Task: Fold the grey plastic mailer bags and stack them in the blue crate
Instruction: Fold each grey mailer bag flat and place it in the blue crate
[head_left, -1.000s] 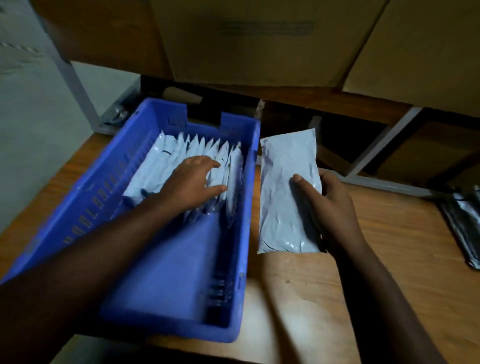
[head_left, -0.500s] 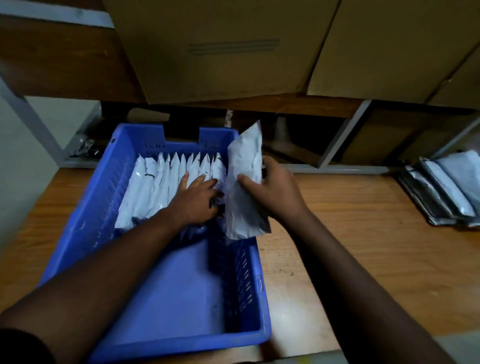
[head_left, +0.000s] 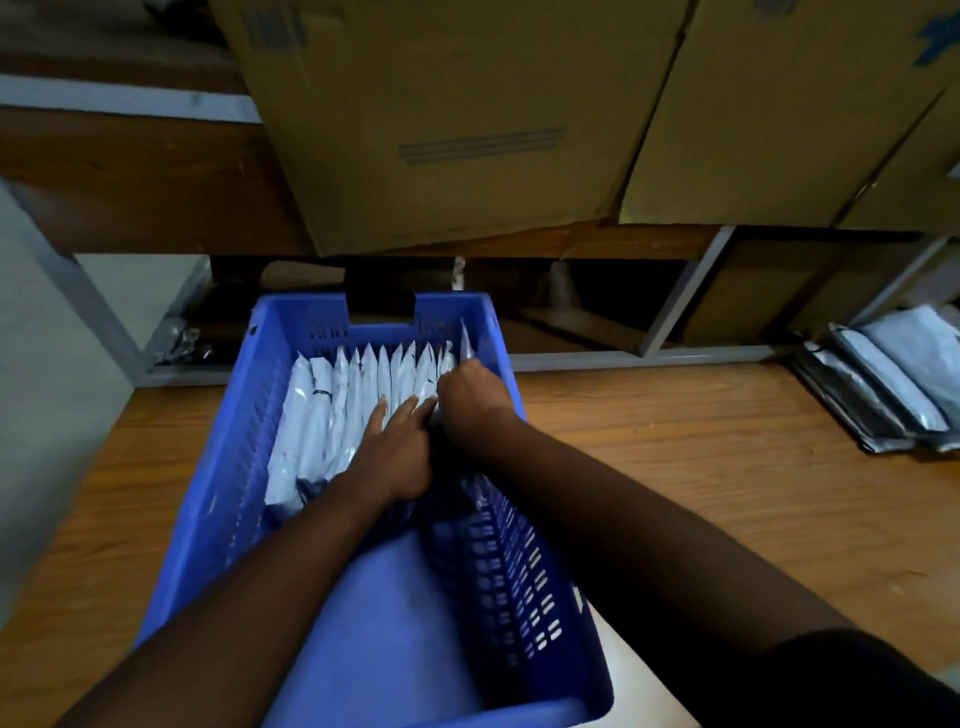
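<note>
Wood tabletop (head_left: 701, 467) bears blue crate (head_left: 218, 467); cardboard boxes (head_left: 467, 130) behind.

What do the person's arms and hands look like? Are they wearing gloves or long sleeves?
No gloves: the left hand and the right hand are both bare, and so are the forearms. No rings, watch or bracelets show. A dark sleeve, black or nearly so, covers the right upper arm at the picture's lower edge. The left arm's sleeve isn't visible.
</note>
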